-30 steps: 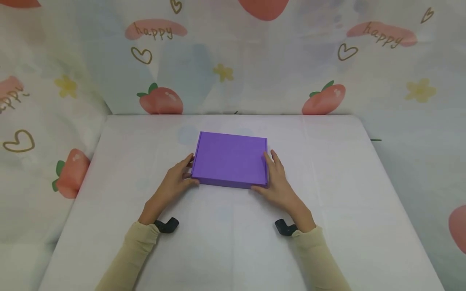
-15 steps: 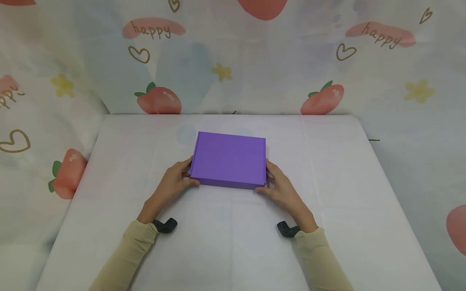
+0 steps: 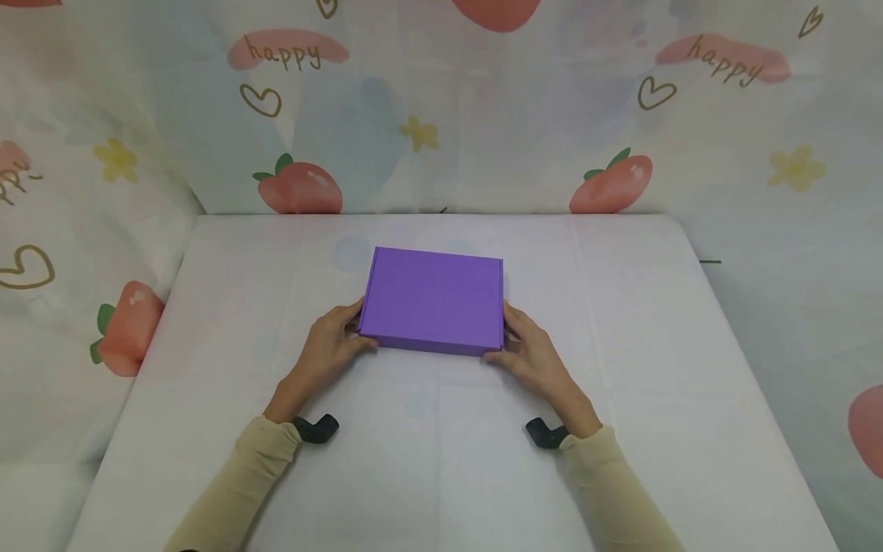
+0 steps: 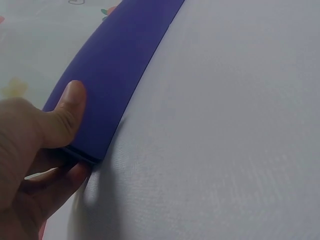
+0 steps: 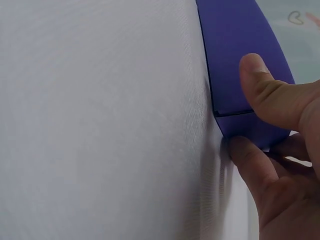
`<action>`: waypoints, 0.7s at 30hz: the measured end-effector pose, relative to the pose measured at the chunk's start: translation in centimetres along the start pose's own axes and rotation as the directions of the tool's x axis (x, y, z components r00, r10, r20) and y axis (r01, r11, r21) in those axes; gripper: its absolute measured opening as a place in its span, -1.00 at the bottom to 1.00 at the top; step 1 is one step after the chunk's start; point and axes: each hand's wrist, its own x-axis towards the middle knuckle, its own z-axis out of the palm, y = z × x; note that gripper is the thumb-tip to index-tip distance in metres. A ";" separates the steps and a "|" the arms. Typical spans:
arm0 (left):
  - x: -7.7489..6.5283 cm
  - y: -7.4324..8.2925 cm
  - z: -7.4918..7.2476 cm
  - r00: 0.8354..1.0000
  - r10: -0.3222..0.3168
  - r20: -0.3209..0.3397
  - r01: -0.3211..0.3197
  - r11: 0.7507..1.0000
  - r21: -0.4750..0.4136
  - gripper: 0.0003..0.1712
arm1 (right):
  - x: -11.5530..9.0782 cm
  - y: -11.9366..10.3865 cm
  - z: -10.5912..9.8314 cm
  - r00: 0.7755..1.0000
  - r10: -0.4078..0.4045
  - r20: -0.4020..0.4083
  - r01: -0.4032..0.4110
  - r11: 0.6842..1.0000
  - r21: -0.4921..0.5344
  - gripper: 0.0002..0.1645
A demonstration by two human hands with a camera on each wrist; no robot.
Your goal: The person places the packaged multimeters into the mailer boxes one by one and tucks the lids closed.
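A closed purple cardboard box (image 3: 433, 299) lies flat on the white-covered table, turned slightly askew. My left hand (image 3: 327, 345) grips its near left corner. In the left wrist view the thumb presses the front wall of the box (image 4: 117, 65), while the other fingers bend against its left side. At the near right corner my right hand (image 3: 538, 356) holds the box, thumb on the front wall of the box (image 5: 235, 55) and fingers on the right side, as the right wrist view shows. Some fingertips are hidden behind the box's sides.
The white tablecloth (image 3: 428, 475) spreads around the box. A printed cloth (image 3: 483, 107) with peaches, hearts and flowers hangs behind the table's far edge and along the left. Black curved pieces (image 3: 317, 429) stick out at both wrists.
My right hand's fingers have come down from above the box's right edge onto its side, and now grip it. The left hand keeps its hold. The box has hardly moved.
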 end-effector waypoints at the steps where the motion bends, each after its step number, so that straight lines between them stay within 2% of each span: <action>1: 0.0 0.0 0.1 1.000 0.002 -0.006 -0.002 1.000 -0.005 0.02 | 0.0 0.1 0.0 1.000 -0.001 -0.006 0.001 1.000 -0.006 0.26; 12: -0.2 0.1 0.5 0.998 -0.012 -0.061 0.011 1.000 -0.024 -0.02 | -0.1 0.2 0.3 1.000 0.003 -0.014 -0.002 0.997 0.076 0.19; 21: -0.2 -0.1 0.9 0.995 -0.017 -0.100 0.013 0.999 -0.039 -0.06 | -0.2 0.5 0.8 0.999 0.007 -0.042 -0.003 0.996 0.086 0.13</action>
